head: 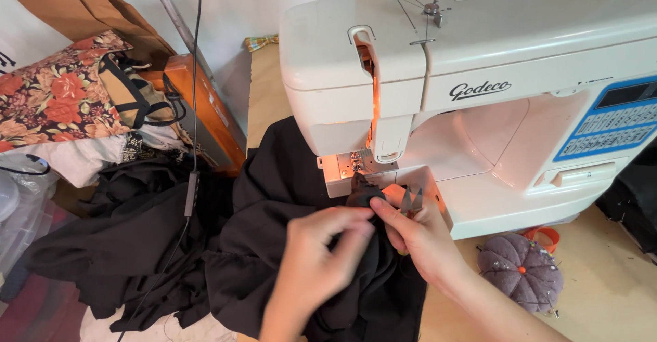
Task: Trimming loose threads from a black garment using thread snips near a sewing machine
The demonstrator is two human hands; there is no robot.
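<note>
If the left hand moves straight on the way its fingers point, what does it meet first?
Probably the black fabric bunched at the presser foot of the sewing machine, which the left hand already pinches; depth is unclear.

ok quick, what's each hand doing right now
Left hand: closed, pinching the black fabric near the presser foot.
Right hand: closed, pinching the same fabric, small snips held against it.

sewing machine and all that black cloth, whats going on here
A person sits at a white sewing machine, both hands on black fabric bunched at the needle area. The left hand and right hand pinch a fold just in front of the presser foot. A purple pincushion sits on the table to the right.
</note>
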